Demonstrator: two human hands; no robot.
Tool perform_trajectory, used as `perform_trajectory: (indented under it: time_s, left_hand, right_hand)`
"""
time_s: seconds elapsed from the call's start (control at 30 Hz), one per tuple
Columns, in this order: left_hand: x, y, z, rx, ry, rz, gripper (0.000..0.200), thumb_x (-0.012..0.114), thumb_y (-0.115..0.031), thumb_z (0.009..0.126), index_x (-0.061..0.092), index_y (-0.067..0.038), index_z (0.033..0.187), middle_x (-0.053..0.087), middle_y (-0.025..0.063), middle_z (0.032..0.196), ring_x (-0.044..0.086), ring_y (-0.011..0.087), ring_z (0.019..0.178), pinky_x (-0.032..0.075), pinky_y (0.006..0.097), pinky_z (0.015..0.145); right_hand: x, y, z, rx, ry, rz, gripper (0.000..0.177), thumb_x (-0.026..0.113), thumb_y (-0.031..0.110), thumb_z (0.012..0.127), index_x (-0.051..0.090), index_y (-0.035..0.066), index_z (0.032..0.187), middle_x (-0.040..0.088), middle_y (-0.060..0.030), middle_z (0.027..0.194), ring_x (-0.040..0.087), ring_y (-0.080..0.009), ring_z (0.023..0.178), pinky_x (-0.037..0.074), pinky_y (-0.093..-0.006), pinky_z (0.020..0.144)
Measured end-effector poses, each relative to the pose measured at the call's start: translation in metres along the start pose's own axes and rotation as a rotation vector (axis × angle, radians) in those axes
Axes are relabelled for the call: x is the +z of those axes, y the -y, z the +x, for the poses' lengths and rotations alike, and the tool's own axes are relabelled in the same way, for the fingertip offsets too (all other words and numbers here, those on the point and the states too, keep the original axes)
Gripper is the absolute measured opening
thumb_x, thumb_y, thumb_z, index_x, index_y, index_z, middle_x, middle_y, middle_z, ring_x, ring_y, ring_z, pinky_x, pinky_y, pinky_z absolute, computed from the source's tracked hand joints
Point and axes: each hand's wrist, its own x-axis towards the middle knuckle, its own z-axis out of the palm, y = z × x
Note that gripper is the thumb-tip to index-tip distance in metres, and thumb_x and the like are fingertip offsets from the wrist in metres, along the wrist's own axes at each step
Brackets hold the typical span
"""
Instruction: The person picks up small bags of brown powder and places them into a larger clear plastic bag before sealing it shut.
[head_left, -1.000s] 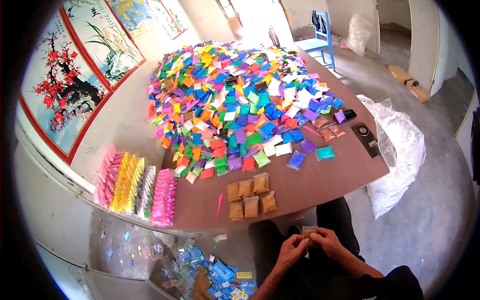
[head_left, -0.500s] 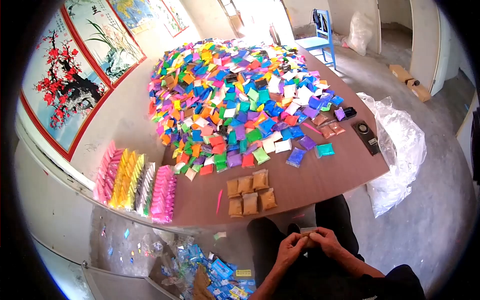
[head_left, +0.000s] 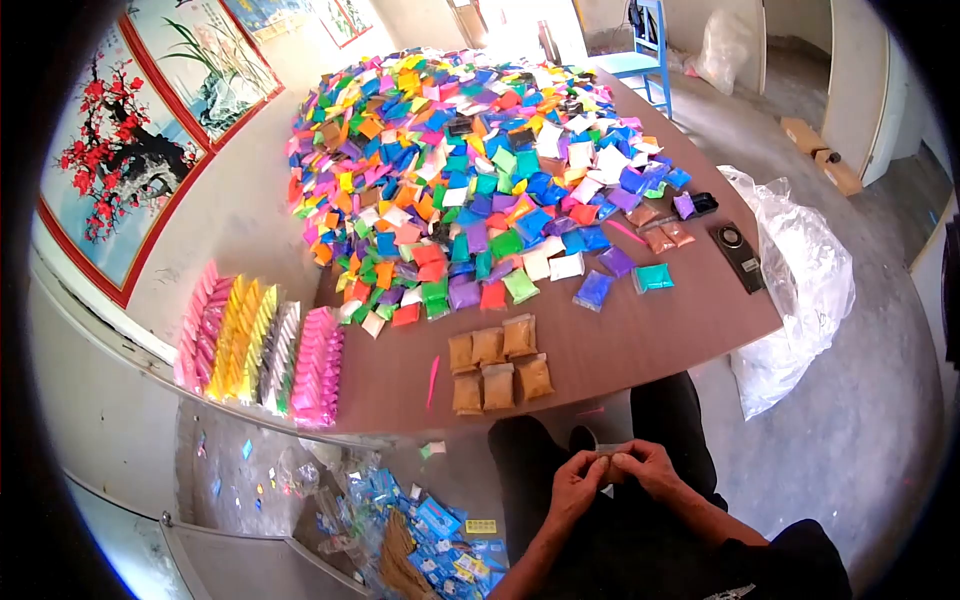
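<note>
Above my lap, my left hand (head_left: 577, 484) and my right hand (head_left: 648, 468) pinch a small brown packet (head_left: 611, 462) between them, with thumbs and fingers on its upper part. Fingers cover much of it. On the table edge in front lie several tan-brown packets (head_left: 498, 386) in two rows, beside a pink stick-like tool (head_left: 433, 382). A large heap of small coloured packets (head_left: 470, 190) covers the far part of the brown table (head_left: 390, 390).
Upright rows of pink, yellow and white packets (head_left: 240, 340) stand at the table's left corner. A black device (head_left: 737, 260) lies at the right edge, near a clear plastic bag (head_left: 795, 300). Blue wrappers (head_left: 440, 530) litter the floor. A blue chair (head_left: 640, 62) stands behind.
The view has tilted slightly, so the table and heap appear higher. Both hands still hold the brown packet, with the fingers slightly shifted on it.
</note>
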Motion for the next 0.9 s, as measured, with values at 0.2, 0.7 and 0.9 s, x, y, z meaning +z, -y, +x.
perform_trajectory:
  time_s: [0.2,0.7,0.9]
  left_hand:
    - [0.004,-0.004,-0.003,0.046,-0.023,0.049,0.021,0.071,-0.018,0.106,0.074,-0.001,0.118,0.073,0.0012,0.102,0.068,0.0105,0.094,0.058,0.0289,0.087]
    - [-0.004,-0.014,-0.005,-0.049,-0.083,-0.100,0.029,0.066,-0.021,0.110,0.070,0.003,0.124,0.074,0.0097,0.109,0.069,0.0147,0.098,0.057,0.0300,0.087]
    - [-0.006,-0.003,-0.003,-0.065,0.028,-0.025,0.027,0.072,-0.021,0.106,0.071,0.003,0.120,0.075,0.0087,0.105,0.071,0.0138,0.096,0.059,0.0295,0.085]
  right_hand:
    - [0.002,-0.012,-0.002,0.034,-0.094,0.048,0.025,0.074,0.024,0.101,0.078,0.000,0.109,0.076,-0.0076,0.100,0.070,-0.0157,0.091,0.058,-0.0320,0.085]
    - [0.009,-0.001,0.000,0.033,-0.049,-0.109,0.024,0.074,0.018,0.102,0.074,-0.002,0.115,0.074,-0.0077,0.102,0.069,-0.0140,0.091,0.059,-0.0304,0.085]
    - [0.012,0.000,0.001,0.091,-0.134,0.019,0.029,0.074,0.022,0.103,0.074,-0.003,0.119,0.073,-0.0067,0.105,0.068,-0.0142,0.092,0.058,-0.0312,0.086]
